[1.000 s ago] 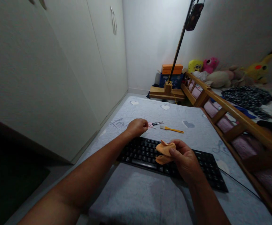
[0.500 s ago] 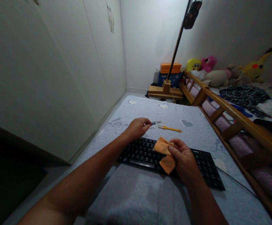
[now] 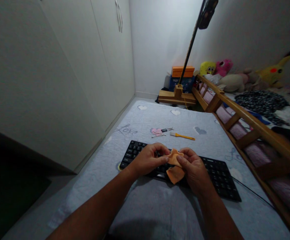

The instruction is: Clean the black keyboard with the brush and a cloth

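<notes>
An orange cloth (image 3: 176, 174) is held over the middle of a black keyboard (image 3: 217, 173), its lower part hanging down. My left hand (image 3: 153, 157) pinches the cloth's left edge between thumb and fingers. On the other side, my right hand (image 3: 194, 166) grips it with the thumb on top. Both hands are close together and hide many of the keys. Beyond the keyboard lie a small brush with a yellow handle (image 3: 183, 136), a thin tool with a dark grip (image 3: 165, 130) and a white cotton swab (image 3: 158, 135).
The keyboard rests on a light blue bedspread (image 3: 150, 116). Its cable (image 3: 253, 193) runs off to the right, toward a wooden bed rail (image 3: 250, 116). A white wardrobe (image 3: 84, 73) stands at the left. Behind the bedspread's far edge is a pole on a wooden base (image 3: 177, 95).
My left hand has come back from the thin tool and cotton swab to the cloth, and now pinches its left edge. The right hand keeps its hold.
</notes>
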A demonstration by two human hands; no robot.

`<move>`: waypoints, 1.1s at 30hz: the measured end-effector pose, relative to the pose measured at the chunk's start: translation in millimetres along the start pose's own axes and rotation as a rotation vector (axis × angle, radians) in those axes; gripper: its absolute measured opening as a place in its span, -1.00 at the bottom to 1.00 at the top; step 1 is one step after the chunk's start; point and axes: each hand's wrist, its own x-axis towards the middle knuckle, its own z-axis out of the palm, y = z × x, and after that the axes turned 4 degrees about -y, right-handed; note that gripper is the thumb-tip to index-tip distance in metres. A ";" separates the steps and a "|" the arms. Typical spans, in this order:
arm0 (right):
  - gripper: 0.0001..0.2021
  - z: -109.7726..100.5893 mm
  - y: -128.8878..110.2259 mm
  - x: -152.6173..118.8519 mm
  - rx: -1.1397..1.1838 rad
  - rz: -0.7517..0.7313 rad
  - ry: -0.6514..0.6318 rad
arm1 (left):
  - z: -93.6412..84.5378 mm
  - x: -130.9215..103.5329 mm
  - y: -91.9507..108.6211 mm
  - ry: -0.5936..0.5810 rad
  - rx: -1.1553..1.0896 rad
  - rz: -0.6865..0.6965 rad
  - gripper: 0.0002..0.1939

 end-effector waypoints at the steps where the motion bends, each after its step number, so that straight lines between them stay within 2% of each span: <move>1: -0.58 -0.7 0.9 -0.1 0.000 0.003 -0.010 | 1.0 -0.2 -1.5 0.008 -0.030 0.020 -0.74; 6: -0.57 -4.5 2.2 -2.1 -0.009 0.057 -0.099 | 1.3 -4.2 -7.9 0.101 -0.173 0.072 -0.73; 9: -0.54 -4.7 -0.4 -4.2 -0.107 0.088 -0.192 | 1.6 -6.0 -8.7 0.166 -0.257 0.060 -0.70; 13: -0.68 -5.9 -1.2 -6.6 -0.211 0.121 -0.277 | 3.9 -7.3 -8.4 0.225 -0.297 0.056 -0.64; 18: -0.73 -7.2 0.7 -7.3 -0.169 0.053 -0.253 | 4.9 -10.9 -9.4 0.192 -0.294 0.060 -0.64; 23: -0.71 -4.3 0.1 -6.2 -0.123 0.047 -0.209 | 3.2 -10.3 -12.7 0.196 -0.263 0.102 -0.66; 29: -0.71 0.0 -3.1 -4.7 -0.189 -0.013 -0.100 | 1.0 -5.8 -19.6 0.104 -0.247 0.164 -0.42; 31: -0.70 1.1 -4.3 -4.7 -0.230 -0.051 -0.055 | 0.6 -6.2 -19.8 0.093 -0.164 0.176 -0.54; 33: -0.70 1.5 -3.8 -4.2 -0.255 -0.081 -0.006 | 0.8 -8.0 -18.7 0.111 0.029 0.218 -0.79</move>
